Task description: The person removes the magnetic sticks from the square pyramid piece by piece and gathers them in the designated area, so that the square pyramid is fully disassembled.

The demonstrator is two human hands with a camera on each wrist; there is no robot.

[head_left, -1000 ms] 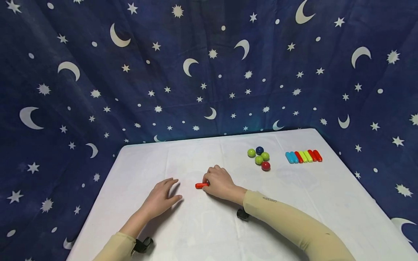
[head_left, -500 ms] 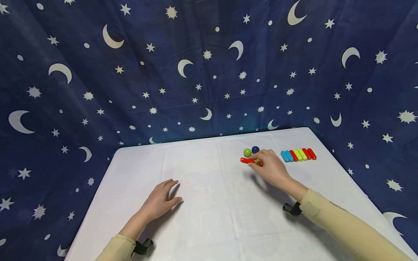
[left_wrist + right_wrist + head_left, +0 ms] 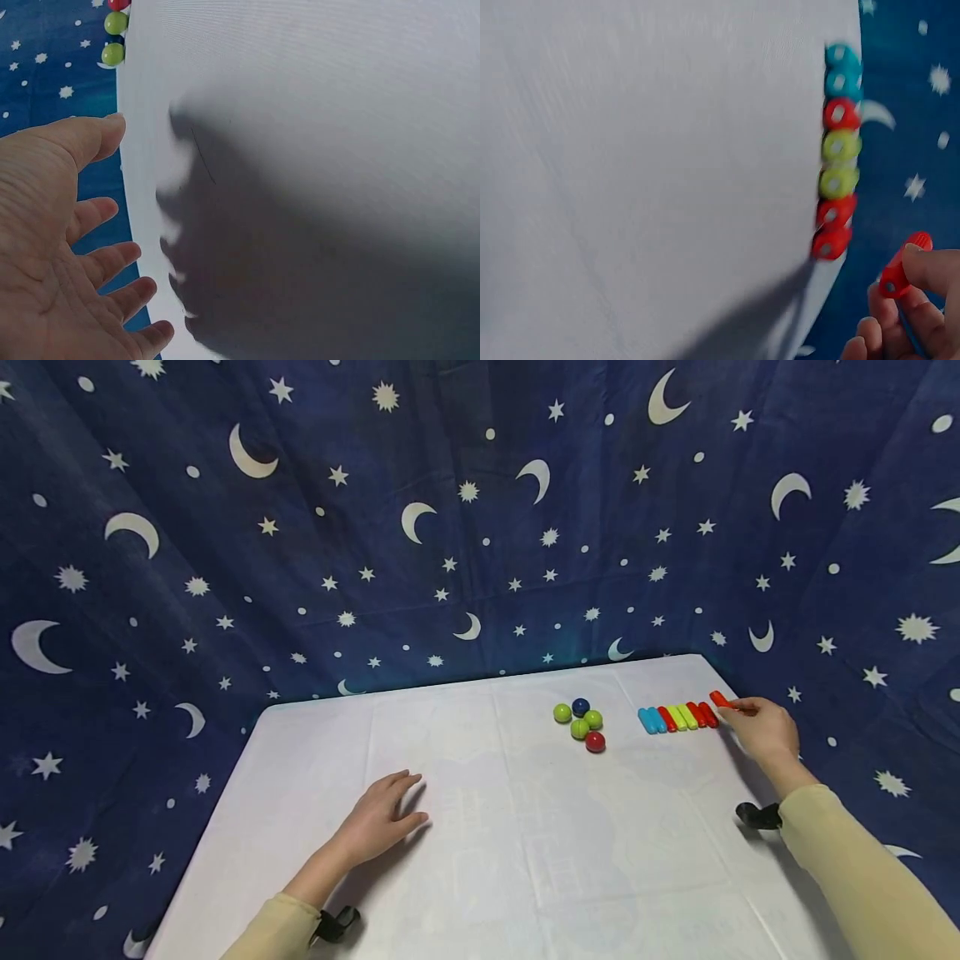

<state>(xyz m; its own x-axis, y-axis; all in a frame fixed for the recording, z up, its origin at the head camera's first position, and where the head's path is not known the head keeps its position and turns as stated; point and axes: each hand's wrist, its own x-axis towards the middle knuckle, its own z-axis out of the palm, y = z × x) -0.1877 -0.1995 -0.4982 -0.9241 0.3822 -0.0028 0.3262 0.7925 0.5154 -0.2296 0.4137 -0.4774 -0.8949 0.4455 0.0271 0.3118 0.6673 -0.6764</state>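
Note:
A red oblong piece [image 3: 722, 699] with a pale round spot on its end is pinched between the thumb and fingers of my right hand [image 3: 767, 732], just off the right end of a row of similar pieces [image 3: 681, 717]. Blue, red and yellow-green pieces lie side by side in that row, with two reds at its right end. The right wrist view shows the held red piece [image 3: 905, 265] beyond the last red one. My left hand [image 3: 375, 818] is over the left part of the table, fingers spread and holding nothing; its palm [image 3: 45, 247] shows in the left wrist view.
A loose cluster of balls stands left of the row: several green balls [image 3: 580, 728], a dark blue ball [image 3: 581, 707] and a red ball [image 3: 595, 742]. A white cloth [image 3: 480, 893] covers the table. Behind it hangs a dark blue curtain [image 3: 420, 577] with moons and stars.
My right hand has carried the red piece from the middle of the table, over the balls, to the right end of the row. My left hand has barely moved.

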